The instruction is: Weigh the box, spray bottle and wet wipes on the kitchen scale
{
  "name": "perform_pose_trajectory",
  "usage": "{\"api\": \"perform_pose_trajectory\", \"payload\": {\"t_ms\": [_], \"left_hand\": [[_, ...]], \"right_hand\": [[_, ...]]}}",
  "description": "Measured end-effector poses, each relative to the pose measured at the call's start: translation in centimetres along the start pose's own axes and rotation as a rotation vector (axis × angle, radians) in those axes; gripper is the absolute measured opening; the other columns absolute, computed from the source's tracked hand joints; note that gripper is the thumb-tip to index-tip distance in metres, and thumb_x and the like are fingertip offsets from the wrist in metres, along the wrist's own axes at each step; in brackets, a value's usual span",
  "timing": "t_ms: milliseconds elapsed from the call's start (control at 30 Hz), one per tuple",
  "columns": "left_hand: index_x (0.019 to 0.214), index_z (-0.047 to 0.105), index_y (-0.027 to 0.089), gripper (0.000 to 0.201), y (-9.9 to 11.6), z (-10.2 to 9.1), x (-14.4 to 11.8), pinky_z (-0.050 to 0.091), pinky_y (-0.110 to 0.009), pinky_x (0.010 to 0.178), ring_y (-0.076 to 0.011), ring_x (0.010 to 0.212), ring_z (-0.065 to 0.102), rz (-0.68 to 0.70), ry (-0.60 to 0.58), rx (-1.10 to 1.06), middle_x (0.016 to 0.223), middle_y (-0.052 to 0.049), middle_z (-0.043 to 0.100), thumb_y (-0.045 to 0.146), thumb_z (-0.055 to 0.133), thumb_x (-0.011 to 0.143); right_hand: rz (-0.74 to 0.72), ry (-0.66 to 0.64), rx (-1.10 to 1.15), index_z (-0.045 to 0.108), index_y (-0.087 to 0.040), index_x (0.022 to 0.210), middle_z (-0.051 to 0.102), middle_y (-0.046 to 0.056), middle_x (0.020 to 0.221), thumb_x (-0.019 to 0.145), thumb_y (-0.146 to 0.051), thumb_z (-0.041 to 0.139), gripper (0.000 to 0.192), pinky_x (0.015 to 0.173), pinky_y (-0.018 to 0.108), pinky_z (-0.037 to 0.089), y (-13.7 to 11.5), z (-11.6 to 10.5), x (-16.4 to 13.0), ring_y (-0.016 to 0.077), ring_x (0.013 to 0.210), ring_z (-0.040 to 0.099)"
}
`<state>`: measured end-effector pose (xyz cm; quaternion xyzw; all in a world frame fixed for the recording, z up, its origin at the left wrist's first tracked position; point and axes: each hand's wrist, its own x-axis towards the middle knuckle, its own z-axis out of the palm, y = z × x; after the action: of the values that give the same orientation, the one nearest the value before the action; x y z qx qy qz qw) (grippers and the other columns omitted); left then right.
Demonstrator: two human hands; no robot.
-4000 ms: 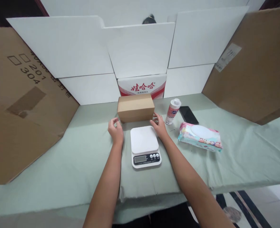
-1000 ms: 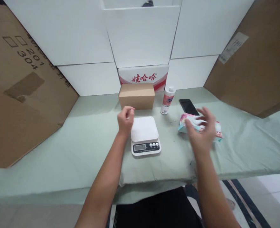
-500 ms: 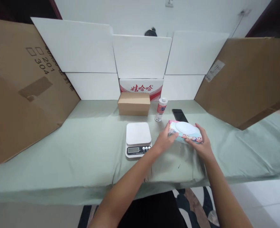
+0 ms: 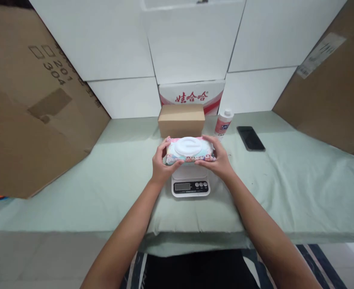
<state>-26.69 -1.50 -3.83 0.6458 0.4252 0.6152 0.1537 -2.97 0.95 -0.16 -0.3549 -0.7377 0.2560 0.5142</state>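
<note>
A pack of wet wipes (image 4: 189,147) with a white oval lid is gripped at both ends. My left hand (image 4: 162,159) has its left end, thumb along the front edge. At the right end my right hand (image 4: 216,157) holds it the same way. Below the pack is a white kitchen scale (image 4: 191,192), its platform partly covered from sight. I cannot tell whether the pack touches the platform. The scale's display and several round buttons face me.
Behind the scale sits a brown cardboard box (image 4: 181,121), a pink-and-white bottle (image 4: 223,122) to its right. A black phone (image 4: 250,139) lies farther right. White panels (image 4: 191,44) and large cardboard sheets (image 4: 44,132) border the green cloth-covered table (image 4: 116,172).
Both hands have carried the wipes pack left, from the table right of the scale to over the scale. My view has tilted downward and come closer.
</note>
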Motion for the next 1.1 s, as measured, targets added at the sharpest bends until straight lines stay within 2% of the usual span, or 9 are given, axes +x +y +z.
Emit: {"api": "perform_pose_trajectory", "payload": {"t_ms": [200,433,500,633,767,833,900,1000,1100], "left_hand": [[0.131,0.063,0.019,0.063,0.8,0.1,0.1,0.058,-0.039,0.092,-0.0293,0.123,0.067,0.072,0.025,0.124,0.132,-0.017,0.068,0.066,0.067,0.089],[0.134,0.066,0.017,0.071,0.3,-0.4,0.2,0.056,-0.037,0.086,-0.0283,0.12,0.068,-0.015,0.02,0.168,0.133,-0.017,0.071,0.073,0.046,0.096],[0.133,0.068,0.017,0.071,0.1,-0.4,0.1,0.057,-0.037,0.09,-0.0286,0.122,0.068,-0.018,0.032,0.158,0.134,-0.017,0.071,0.073,0.043,0.098],[0.133,0.07,0.017,0.068,-0.4,-0.7,0.2,0.054,-0.043,0.108,-0.0284,0.127,0.068,-0.032,0.065,0.098,0.135,-0.016,0.072,0.069,0.041,0.1],[0.138,0.068,0.019,0.074,-0.8,-1.1,0.2,0.052,-0.044,0.115,-0.0298,0.135,0.065,-0.117,0.042,0.008,0.144,-0.016,0.069,0.074,0.039,0.099],[0.142,0.065,0.02,0.074,-1.1,-1.1,0.2,0.051,-0.044,0.117,-0.0302,0.139,0.062,-0.138,-0.007,-0.083,0.147,-0.016,0.066,0.074,0.039,0.099],[0.145,0.061,0.021,0.074,-1.2,-1.1,0.2,0.049,-0.044,0.118,-0.0305,0.141,0.061,-0.137,-0.072,-0.148,0.15,-0.016,0.064,0.074,0.041,0.099],[0.148,0.058,0.021,0.076,-1.3,-0.9,0.2,0.05,-0.045,0.116,-0.0308,0.137,0.062,-0.106,-0.126,-0.111,0.149,-0.017,0.063,0.076,0.041,0.098],[0.149,0.056,0.019,0.082,-1.2,-0.9,0.2,0.049,-0.046,0.114,-0.031,0.134,0.062,-0.029,-0.153,0.041,0.144,-0.019,0.063,0.08,0.035,0.097]], "right_hand": [[0.19,-0.006,0.042,0.063,-0.024,0.14,0.065,0.014,0.141,0.067,-0.071,0.089,0.091,0.11,0.049,0.053,0.9,0.0,-0.6,0.0364,0.131,0.062],[0.21,-0.035,0.047,0.059,-0.025,0.146,0.061,0.015,0.147,0.074,-0.07,0.084,0.089,0.11,0.05,0.054,0.8,0.0,-0.9,0.0377,0.137,0.058],[0.203,-0.046,0.041,0.058,-0.025,0.147,0.06,0.015,0.148,0.074,-0.07,0.084,0.089,0.107,0.049,0.055,0.7,-0.1,-1.1,0.0377,0.137,0.058],[0.195,-0.079,0.001,0.055,-0.027,0.152,0.059,0.014,0.15,0.077,-0.073,0.079,0.091,0.094,0.045,0.06,1.1,-0.6,-1.2,0.0359,0.13,0.061],[0.156,-0.088,-0.04,0.047,-0.028,0.159,0.06,0.015,0.15,0.078,-0.076,0.076,0.098,0.084,0.044,0.06,2.2,-1.9,-0.9,0.0272,0.099,0.067],[0.156,-0.132,-0.02,0.041,-0.028,0.164,0.059,0.015,0.152,0.079,-0.076,0.075,0.103,0.084,0.045,0.06,2.7,-2.5,-0.8,0.0249,0.092,0.067],[0.145,-0.202,0.01,0.037,-0.027,0.166,0.056,0.016,0.156,0.078,-0.077,0.076,0.108,0.093,0.047,0.06,2.8,-2.6,-0.9,0.0299,0.107,0.069],[0.1,-0.253,-0.008,0.039,-0.026,0.165,0.05,0.016,0.162,0.077,-0.072,0.081,0.108,0.114,0.054,0.051,2.4,-2.2,-1.2,0.0389,0.14,0.056],[0.075,-0.227,-0.051,0.041,-0.025,0.162,0.051,0.017,0.159,0.08,-0.067,0.082,0.101,0.122,0.057,0.044,1.9,-1.5,-1.3,0.0398,0.146,0.052]]}}
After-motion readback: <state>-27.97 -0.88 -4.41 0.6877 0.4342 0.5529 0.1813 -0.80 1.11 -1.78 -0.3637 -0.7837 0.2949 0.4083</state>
